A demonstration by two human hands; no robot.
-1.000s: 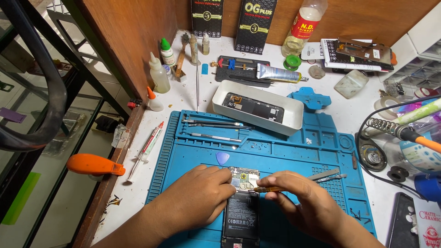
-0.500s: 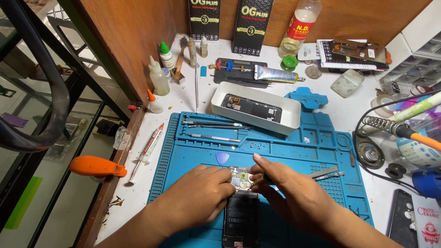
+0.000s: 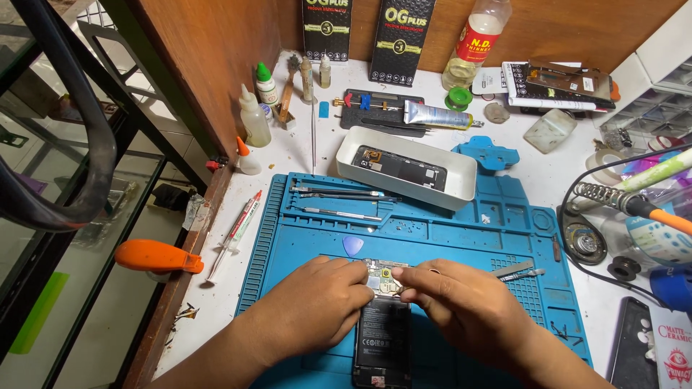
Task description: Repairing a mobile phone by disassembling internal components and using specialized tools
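The opened phone (image 3: 382,324) lies back-up at six o'clock on the blue repair mat (image 3: 303,230), its battery and upper circuit board bared. The left hand (image 3: 321,299) grips the phone's top left edge to pin it down, while the right hand (image 3: 461,310) pinches a small metal tool, seemingly tweezers, its tip on the board near the camera module. To do this well, the pinning hand should keep the body from sliding, and the tool should work lightly and shallowly, clear of the battery. Compared with half a second ago, the right hand has drawn back slightly toward three o'clock, uncovering more of the board; the white tray (image 3: 407,169) at twelve o'clock is unmoved.
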